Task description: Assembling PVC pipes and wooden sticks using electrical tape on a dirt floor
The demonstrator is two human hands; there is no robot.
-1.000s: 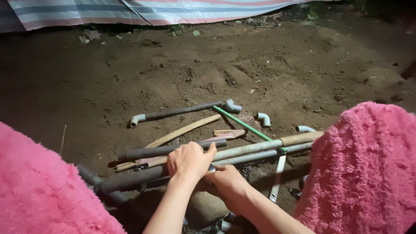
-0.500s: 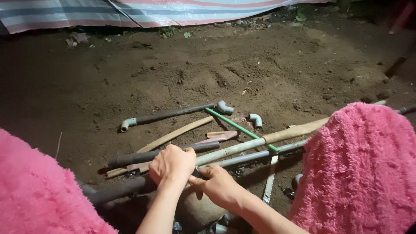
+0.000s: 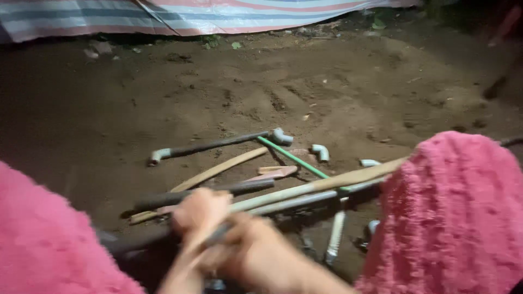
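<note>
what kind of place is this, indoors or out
Most likely outdoors, a rough dirt yard or work site in dim light. The ground is bare packed soil, a striped tarp hangs along the far edge, and loose pipes and sticks lie on the dirt.

This was an outdoor work spot on bare ground, seen at night under a patchy light. The brown, trampled dirt floor (image 3: 327,92) spread across the whole view, scuffed and lumpy, with small stones and a few green weeds at its far edge. A striped plastic tarpaulin in blue, white and red (image 3: 234,13) hung along the back as a makeshift wall. Plumbing odds lay loose on the soil: a dark pipe with grey elbow fittings (image 3: 218,144), a thin green rod (image 3: 294,159), a small grey elbow joint (image 3: 321,152) and curved pale wooden slats (image 3: 218,171).
</note>
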